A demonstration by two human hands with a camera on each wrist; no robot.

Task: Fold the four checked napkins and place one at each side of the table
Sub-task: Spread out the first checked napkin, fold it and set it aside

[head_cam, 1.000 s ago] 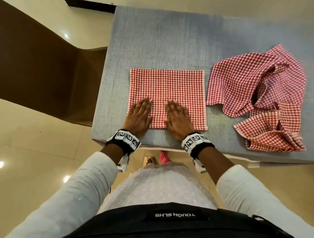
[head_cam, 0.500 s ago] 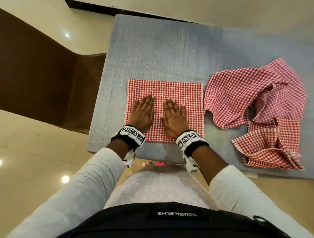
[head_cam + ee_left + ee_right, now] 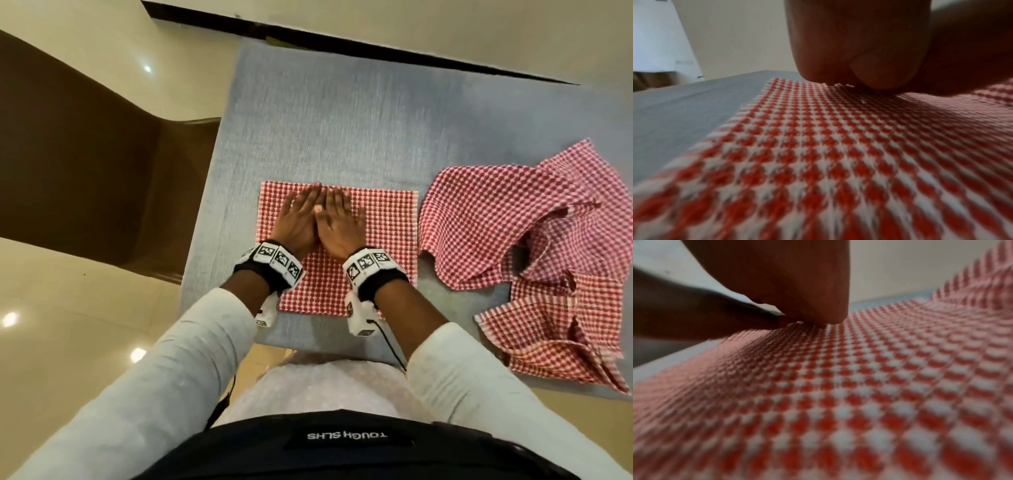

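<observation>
A red-and-white checked napkin (image 3: 383, 236) lies flat and squared on the grey table (image 3: 342, 130) in front of me. Both palms press on its left-middle part, side by side and touching. My left hand (image 3: 299, 216) has straight fingers that reach the napkin's far edge. My right hand (image 3: 340, 219) lies flat beside it, thumb against the left hand. The wrist views show the checked cloth (image 3: 838, 154) (image 3: 859, 394) close under each palm. More checked napkins lie crumpled in a heap (image 3: 534, 233) at the right, one loosely bunched (image 3: 561, 329) near the front edge.
A brown chair (image 3: 102, 164) stands off the table's left edge. Glossy cream floor surrounds the table. Bare grey tabletop stretches beyond the flat napkin toward the far edge by the wall.
Both hands have slid forward across the flat napkin from its near edge to its far edge and have come together until they touch. The heap at the right has not moved.
</observation>
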